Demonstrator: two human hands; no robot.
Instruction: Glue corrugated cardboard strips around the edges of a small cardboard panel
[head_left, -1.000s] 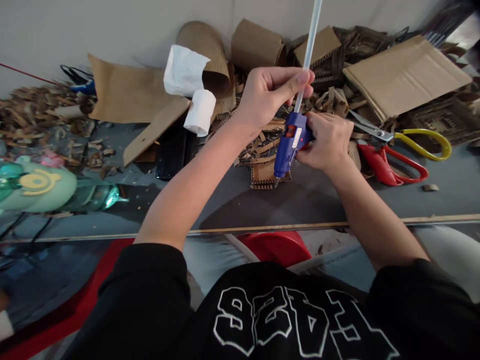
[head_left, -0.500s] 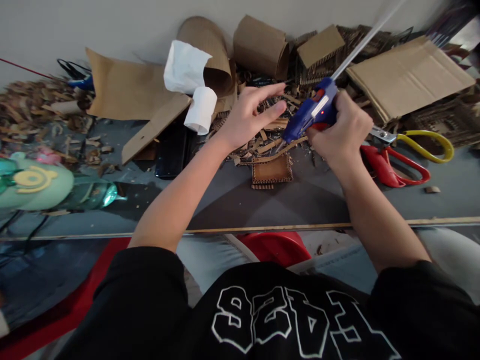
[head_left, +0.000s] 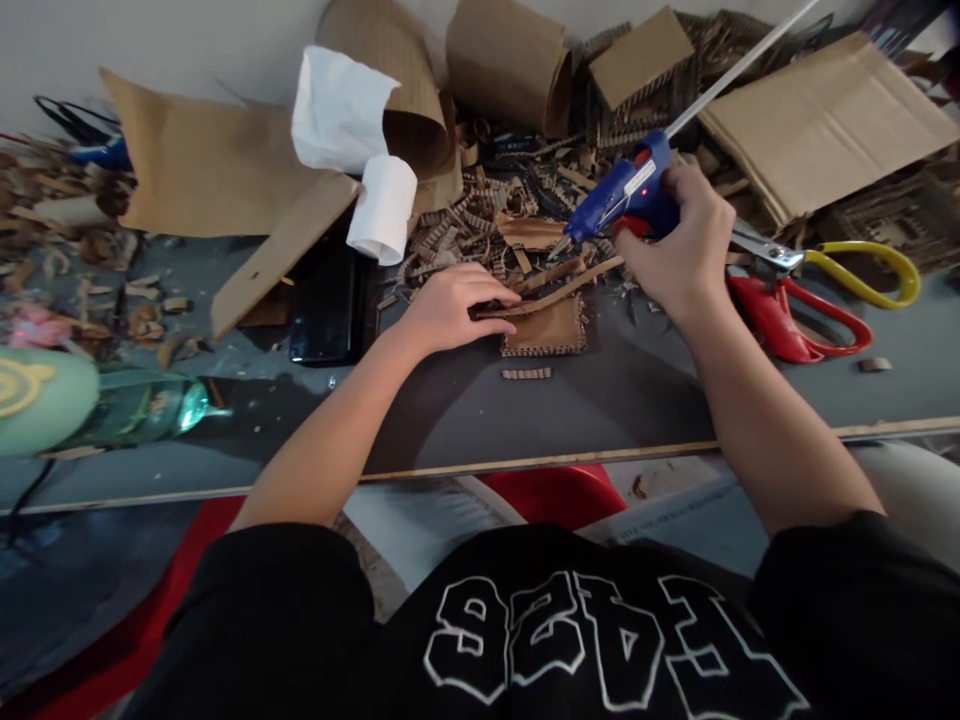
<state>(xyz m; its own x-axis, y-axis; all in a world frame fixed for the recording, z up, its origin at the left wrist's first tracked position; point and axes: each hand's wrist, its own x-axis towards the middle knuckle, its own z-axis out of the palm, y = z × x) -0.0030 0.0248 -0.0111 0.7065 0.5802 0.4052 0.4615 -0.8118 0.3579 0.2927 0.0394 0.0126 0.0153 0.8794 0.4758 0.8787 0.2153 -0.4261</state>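
My right hand (head_left: 679,235) is wrapped round a blue hot glue gun (head_left: 626,195), its small red light lit and a long clear glue stick (head_left: 739,70) rising from its back. The nozzle points down and left, above cardboard scraps. My left hand (head_left: 457,308) has its thumb and fingers about the left end of a thin cardboard strip (head_left: 566,292); the exact contact is partly hidden. Under the strip lies a small shallow cardboard tray (head_left: 551,328) with corrugated edges. A short corrugated piece (head_left: 526,374) rests just in front of it.
Red-and-yellow-handled scissors (head_left: 802,290) lie right of my right hand. A black phone-like slab (head_left: 324,315), a white paper roll (head_left: 382,210) and a cardboard plank (head_left: 281,255) are on the left, beyond a green bottle (head_left: 142,405). A cardboard sheet (head_left: 832,125) leans back right.
My left hand has come down toward me, from above the scraps to the strip's left end. The short corrugated piece now shows apart from the tray. My right hand still holds the glue gun.
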